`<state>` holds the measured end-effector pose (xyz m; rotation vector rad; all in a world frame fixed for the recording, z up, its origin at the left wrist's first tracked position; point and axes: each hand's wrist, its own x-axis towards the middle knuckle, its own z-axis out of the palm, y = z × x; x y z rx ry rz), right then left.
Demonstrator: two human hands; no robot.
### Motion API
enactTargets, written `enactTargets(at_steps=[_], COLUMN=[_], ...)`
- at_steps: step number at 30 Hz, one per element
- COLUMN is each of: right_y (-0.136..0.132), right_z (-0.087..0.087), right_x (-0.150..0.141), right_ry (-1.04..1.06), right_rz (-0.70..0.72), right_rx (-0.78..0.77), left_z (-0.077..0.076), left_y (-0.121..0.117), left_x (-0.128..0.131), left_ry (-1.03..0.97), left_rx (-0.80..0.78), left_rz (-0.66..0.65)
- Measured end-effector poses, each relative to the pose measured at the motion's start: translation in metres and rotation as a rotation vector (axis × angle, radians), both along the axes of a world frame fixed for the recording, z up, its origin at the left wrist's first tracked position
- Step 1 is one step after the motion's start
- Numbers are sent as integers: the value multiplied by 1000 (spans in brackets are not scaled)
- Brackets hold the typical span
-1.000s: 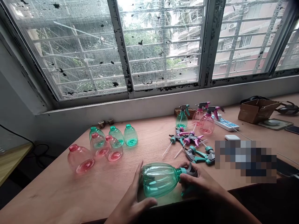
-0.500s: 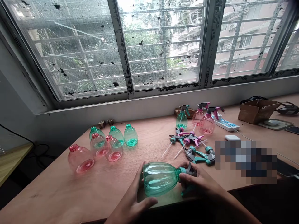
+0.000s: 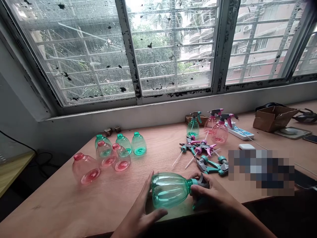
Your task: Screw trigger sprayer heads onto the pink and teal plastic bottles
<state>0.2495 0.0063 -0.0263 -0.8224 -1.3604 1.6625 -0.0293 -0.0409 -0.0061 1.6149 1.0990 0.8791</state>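
A clear green bottle (image 3: pixel 169 190) lies on its side in the air near the table's front edge, its neck pointing right. My left hand (image 3: pixel 146 206) cups its base, fingers behind and thumb in front. The grey and teal trigger sprayer (image 3: pixel 202 181) sits at the bottle's neck, and my right hand (image 3: pixel 214 191) is closed around it at the collar. Behind my right hand lies a pile of loose trigger sprayers (image 3: pixel 201 148), teal and pink with grey, some with thin clear tubes.
Open-necked green bottles (image 3: pixel 138 144) and pink bottles (image 3: pixel 86 169) stand at the left. Assembled spray bottles (image 3: pixel 219 132) stand at the back right, beside a white power strip (image 3: pixel 239 132). A cardboard box (image 3: pixel 272 118) is farther right on the wooden table (image 3: pixel 61 208).
The green bottle has turned a little about its long axis between my hands; its ridges and reflections have shifted. My hands stay almost in place.
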Motion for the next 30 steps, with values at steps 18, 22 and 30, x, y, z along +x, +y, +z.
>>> enactTargets(at_steps=[18, 22, 30], right_y=[2, 1, 3], right_z=[-1, -1, -3], right_x=[2, 1, 1], right_ry=[-50, -47, -39], right_rz=[-53, -39, -76], right_rx=[42, 36, 52], left_z=[2, 0, -1], left_y=[0, -2, 1], left_x=[2, 1, -2], left_ry=[9, -11, 63], left_rx=[3, -8, 9], left_rz=[-6, 10, 4])
